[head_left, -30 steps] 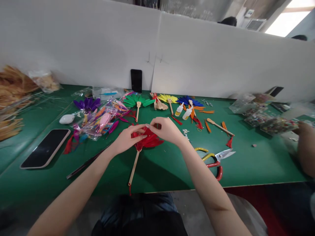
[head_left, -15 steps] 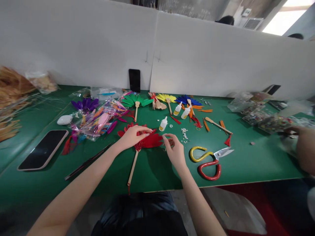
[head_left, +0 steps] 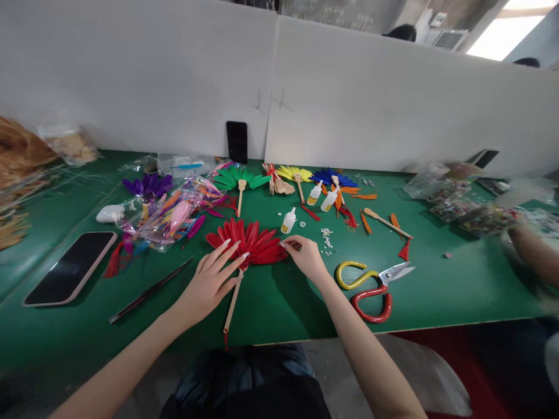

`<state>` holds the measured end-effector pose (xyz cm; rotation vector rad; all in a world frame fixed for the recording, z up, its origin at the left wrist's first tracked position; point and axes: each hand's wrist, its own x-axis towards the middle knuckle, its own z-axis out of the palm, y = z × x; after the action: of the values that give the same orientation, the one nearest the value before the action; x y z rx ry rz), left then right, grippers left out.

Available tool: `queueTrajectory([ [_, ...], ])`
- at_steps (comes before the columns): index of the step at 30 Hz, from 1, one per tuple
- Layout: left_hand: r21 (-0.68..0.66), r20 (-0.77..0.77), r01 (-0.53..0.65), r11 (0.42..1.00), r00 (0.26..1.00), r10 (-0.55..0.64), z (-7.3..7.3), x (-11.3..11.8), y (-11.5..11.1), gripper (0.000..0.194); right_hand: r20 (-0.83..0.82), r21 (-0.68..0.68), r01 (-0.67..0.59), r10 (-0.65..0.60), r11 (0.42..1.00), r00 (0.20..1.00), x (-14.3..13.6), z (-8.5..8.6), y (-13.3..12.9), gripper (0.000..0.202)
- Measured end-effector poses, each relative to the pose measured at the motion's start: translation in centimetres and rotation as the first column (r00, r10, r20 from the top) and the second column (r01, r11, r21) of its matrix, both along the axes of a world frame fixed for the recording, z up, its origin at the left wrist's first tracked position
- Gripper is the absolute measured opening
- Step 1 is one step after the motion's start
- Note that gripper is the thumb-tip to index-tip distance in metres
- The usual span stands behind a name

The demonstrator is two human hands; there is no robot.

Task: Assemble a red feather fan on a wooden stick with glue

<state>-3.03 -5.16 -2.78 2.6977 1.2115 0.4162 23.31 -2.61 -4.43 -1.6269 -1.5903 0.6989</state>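
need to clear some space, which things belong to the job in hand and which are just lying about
Likely in the job: red feather fan at the left hand, nearest bottle, scissors

Probably just lying about: flat phone, leaning phone, white rounded object

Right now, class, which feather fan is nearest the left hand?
The red fan, partly under the left hand; the green fan and others lie farther back.

I can read no lettering from here; the yellow labels [head_left: 285, 227] on the white bottles [head_left: 290, 220] are too small, and the pale marks [head_left: 343, 22] beyond the partition [head_left: 393, 105] too blurred.
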Motion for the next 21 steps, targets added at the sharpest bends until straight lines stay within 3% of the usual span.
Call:
queueTrajectory([
  [6,0.024,-0.057,-0.004,1.000,0.998,0.006,-0.7,-0.5,-0.5,0.048,0.016,0.023,-0.032,0.031,0.999,0.999,-0.1,0.4,1.2,0.013],
  [21,0.044,-0.071,0.009,0.999,0.997,-0.006,-1.3,-0.3,-0.6,0.052,-0.007,0.022,0.009,-0.009,1.000,1.000,-0.2,-0.8,1.8,0.015],
])
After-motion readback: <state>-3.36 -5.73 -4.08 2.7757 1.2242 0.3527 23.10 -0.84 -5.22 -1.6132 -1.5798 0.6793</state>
